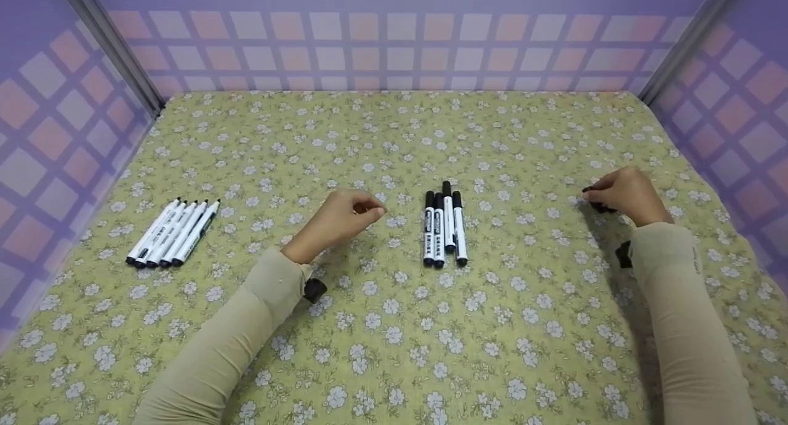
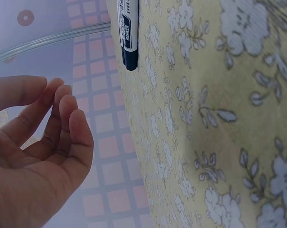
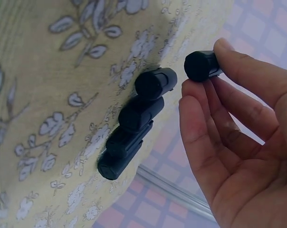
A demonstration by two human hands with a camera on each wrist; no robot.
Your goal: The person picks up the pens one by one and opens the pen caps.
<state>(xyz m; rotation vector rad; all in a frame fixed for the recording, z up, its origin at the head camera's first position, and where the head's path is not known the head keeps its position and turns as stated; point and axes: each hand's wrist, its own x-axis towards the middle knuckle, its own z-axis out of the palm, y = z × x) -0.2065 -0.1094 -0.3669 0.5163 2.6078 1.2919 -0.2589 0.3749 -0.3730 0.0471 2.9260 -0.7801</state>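
My right hand [image 1: 631, 194] pinches a black marker cap [image 3: 200, 65] between thumb and fingers, at the right of the table. Several more black caps [image 3: 136, 116] lie in a row on the cloth beside it, mostly hidden under the hand in the head view. Left of centre, my left hand [image 1: 341, 217] hovers over the cloth with loosely curved fingers and holds nothing. To its right lie several capped white markers [image 1: 438, 231], side by side, one set farther back. Uncapped white markers [image 1: 172, 233] lie in a slanted row at the far left, black tips pointing away.
A yellow-green floral cloth [image 1: 394, 326] covers the table. Purple walls with pink and white squares [image 1: 363, 49] enclose it at the back and both sides, with metal posts [image 1: 117, 49] at the rear corners. A black wrist device [image 1: 314, 289] hangs at the left cuff.
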